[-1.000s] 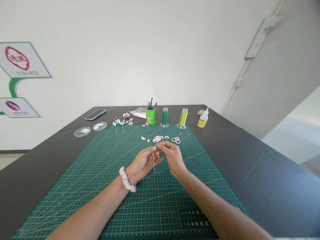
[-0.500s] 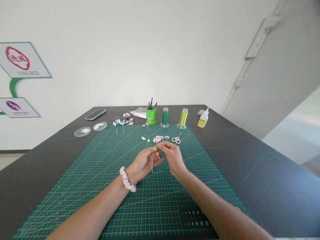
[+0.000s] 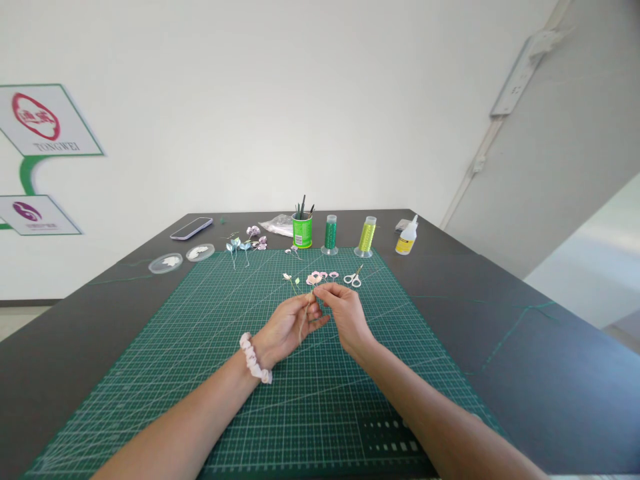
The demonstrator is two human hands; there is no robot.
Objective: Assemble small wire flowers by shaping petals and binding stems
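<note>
Over the green cutting mat (image 3: 210,347) my two hands meet at the fingertips. My left hand (image 3: 290,320), with a pale scrunchie (image 3: 254,359) on its wrist, pinches the thin stem of a small flower; thin strands (image 3: 303,325) hang below its fingers. My right hand (image 3: 345,310) is closed in a pinch at the same spot, and what lies between its fingertips is too small to make out. Just beyond the fingers are pink flowers (image 3: 325,276), which partly overlap the held one. Left of them lie a white bud (image 3: 287,277) and a small green leaf (image 3: 297,281).
White-handled scissors (image 3: 353,280) lie right of the flowers. Behind stand a green can (image 3: 302,233) of tools, a green thread spool (image 3: 331,235), a yellow-green spool (image 3: 367,237) and a glue bottle (image 3: 407,239). At left are blue flowers (image 3: 239,245), shallow dishes (image 3: 165,263) and a phone (image 3: 191,229).
The hanging strands have swung slightly left below my left hand. Both hands keep nearly the same place and pinch.
</note>
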